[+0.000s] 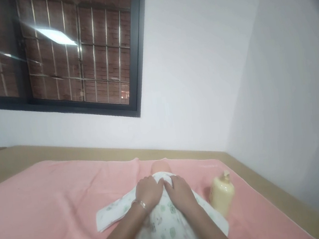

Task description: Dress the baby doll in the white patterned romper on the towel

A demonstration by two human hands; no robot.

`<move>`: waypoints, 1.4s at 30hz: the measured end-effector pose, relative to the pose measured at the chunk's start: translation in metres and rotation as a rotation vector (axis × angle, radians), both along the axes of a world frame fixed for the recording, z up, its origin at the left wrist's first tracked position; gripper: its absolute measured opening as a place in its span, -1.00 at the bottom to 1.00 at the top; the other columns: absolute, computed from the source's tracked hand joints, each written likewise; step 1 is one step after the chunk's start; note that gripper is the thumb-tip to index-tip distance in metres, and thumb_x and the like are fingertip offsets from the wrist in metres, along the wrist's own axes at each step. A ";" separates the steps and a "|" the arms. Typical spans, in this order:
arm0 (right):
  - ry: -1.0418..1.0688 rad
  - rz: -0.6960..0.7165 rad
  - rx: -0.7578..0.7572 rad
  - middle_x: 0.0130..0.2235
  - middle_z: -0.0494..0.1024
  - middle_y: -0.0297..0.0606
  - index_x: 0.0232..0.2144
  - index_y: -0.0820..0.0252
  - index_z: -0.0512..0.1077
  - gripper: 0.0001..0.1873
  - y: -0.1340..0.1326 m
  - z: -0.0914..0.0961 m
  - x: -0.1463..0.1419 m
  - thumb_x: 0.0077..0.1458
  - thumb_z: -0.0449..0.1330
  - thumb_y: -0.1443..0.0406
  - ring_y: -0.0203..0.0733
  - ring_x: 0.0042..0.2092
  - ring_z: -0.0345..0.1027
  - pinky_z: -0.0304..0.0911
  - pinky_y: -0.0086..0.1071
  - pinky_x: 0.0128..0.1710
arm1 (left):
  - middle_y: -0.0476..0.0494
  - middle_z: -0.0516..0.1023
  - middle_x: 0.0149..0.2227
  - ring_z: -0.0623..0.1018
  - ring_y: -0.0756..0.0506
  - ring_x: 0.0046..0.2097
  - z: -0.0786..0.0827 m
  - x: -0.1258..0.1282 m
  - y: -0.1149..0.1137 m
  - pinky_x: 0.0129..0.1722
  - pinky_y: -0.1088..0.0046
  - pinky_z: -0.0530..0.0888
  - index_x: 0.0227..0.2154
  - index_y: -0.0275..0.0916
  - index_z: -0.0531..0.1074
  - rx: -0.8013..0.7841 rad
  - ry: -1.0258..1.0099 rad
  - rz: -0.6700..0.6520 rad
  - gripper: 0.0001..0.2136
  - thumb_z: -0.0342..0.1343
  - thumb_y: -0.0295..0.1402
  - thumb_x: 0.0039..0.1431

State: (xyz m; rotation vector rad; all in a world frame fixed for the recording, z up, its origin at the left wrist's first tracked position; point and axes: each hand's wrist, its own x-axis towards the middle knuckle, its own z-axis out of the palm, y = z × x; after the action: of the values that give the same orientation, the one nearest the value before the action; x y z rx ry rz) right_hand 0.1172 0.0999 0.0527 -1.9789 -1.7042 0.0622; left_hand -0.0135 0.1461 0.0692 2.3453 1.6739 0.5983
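A white baby garment [168,220] with green and grey prints lies spread out, its long sleeves reaching to both sides. Past its collar shows a smooth rounded shape [160,166], like a doll's head; most of it is hidden. My left hand [149,191], with a bracelet at the wrist, is closed on the cloth at the upper front. My right hand [182,193] grips the same front from the other side, its thumb close to the left thumb. The fingertips are partly hidden in the fabric. Near the right sleeve stands a pale yellow pump bottle [222,195].
Under everything lies a pink sheet [78,196] with creases, on a tan padded surface [116,150]. White walls [194,71] rise behind and to the right. A dark-framed window [81,59] with bars is at the upper left.
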 end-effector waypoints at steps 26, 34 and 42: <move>0.184 -0.122 -0.318 -0.05 0.42 0.06 -0.12 0.32 0.41 -0.16 0.026 -0.005 0.015 0.12 -0.41 -0.13 0.04 -0.02 0.30 0.14 -0.16 -0.07 | -0.33 0.52 -0.19 0.46 -0.29 -0.11 -0.022 0.011 0.018 -0.17 0.24 0.31 -0.26 -0.30 0.43 -0.064 -0.114 0.151 -0.41 -0.22 0.14 0.02; 0.034 -0.085 -0.217 -0.18 0.49 0.05 -0.23 0.31 0.45 -0.31 0.017 -0.001 0.015 0.20 -0.35 0.03 0.00 -0.11 0.36 0.17 -0.21 -0.14 | -0.33 0.51 -0.17 0.46 -0.29 -0.11 -0.015 0.012 0.015 -0.19 0.24 0.31 -0.24 -0.30 0.42 -0.095 -0.087 0.151 -0.39 -0.23 0.14 0.02; -0.135 -0.071 -0.148 -0.19 0.49 0.05 -0.22 0.33 0.45 -0.54 -0.001 0.021 -0.003 0.18 -0.19 0.22 -0.02 -0.15 0.36 0.15 -0.26 -0.15 | -0.28 0.53 -0.21 0.49 -0.24 -0.16 -0.014 0.012 0.017 -0.24 0.30 0.34 -0.27 -0.29 0.43 -0.071 -0.043 0.079 -0.44 -0.28 0.08 0.10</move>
State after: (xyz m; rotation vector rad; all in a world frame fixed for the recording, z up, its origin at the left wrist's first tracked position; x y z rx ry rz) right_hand 0.1145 0.0988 0.0734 -2.1950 -1.7563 0.0309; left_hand -0.0016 0.1636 0.0552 2.2109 1.7458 0.5896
